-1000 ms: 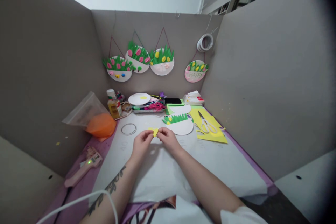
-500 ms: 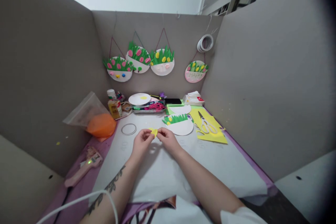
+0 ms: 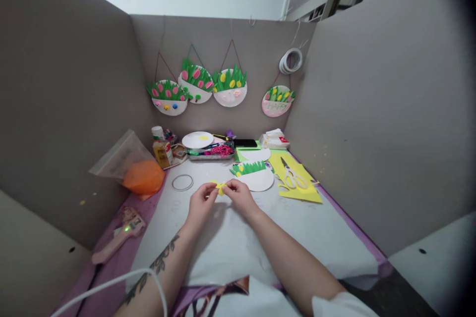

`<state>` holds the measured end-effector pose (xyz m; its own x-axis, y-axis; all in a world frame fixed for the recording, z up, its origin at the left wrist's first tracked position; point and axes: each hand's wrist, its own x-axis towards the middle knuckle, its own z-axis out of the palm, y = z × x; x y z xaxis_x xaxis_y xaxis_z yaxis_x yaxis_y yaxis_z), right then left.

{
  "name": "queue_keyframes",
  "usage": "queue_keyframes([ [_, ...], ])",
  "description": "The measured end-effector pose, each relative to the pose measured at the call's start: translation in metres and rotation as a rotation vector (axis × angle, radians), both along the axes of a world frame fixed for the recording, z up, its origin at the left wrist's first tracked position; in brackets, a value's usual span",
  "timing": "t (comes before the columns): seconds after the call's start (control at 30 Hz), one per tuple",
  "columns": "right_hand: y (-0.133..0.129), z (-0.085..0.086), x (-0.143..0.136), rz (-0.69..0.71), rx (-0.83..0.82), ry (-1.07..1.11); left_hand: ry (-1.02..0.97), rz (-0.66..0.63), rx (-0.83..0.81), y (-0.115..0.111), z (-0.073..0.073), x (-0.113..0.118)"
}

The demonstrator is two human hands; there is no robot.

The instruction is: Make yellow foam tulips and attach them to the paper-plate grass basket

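Observation:
Small yellow paper pieces [image 3: 220,188] are pinched between my two hands, low over the white table cover. My left hand [image 3: 203,199] has its thumb and fingers closed on the left side of the paper. On the right side, my right hand [image 3: 238,195] grips it with the fingertips; the fingers partly hide its shape. Just beyond my right hand lies a white half-plate craft [image 3: 257,181] with green paper grass and a few yellow flowers along its upper part. Two thin metal rings [image 3: 182,183] lie to the left of my left hand.
White-handled scissors [image 3: 293,178] rest on yellow paper [image 3: 307,194] at right. A pink glue gun [image 3: 119,240] with a green light lies left, near an orange-filled bag [image 3: 143,178]. A tray [image 3: 210,156] of supplies and a glue bottle [image 3: 162,151] stand behind. Finished plates [image 3: 230,98] hang at the back.
The yellow paper between my fingers has turned, and a part now sticks out below the fingertips. Both hands have stayed almost in place.

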<state>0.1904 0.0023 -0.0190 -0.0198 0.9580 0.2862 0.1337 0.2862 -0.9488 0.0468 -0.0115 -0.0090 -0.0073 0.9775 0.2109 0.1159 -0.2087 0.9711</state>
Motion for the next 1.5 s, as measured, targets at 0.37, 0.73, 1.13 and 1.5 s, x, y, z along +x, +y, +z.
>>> queue_keyframes([
  [0.37,0.005,-0.005,0.005,0.051,-0.008,0.028,-0.044,-0.067,-0.129,0.001,0.003,-0.001],
  [0.73,0.009,-0.008,0.005,0.064,-0.083,0.079,-0.068,-0.089,-0.142,0.001,0.003,0.001],
  [1.13,0.001,-0.001,0.003,0.053,0.004,-0.006,-0.117,-0.048,-0.156,0.004,0.002,-0.001],
  [1.5,0.004,-0.001,0.005,0.080,-0.066,0.049,-0.059,-0.071,-0.117,0.005,-0.001,-0.002],
])
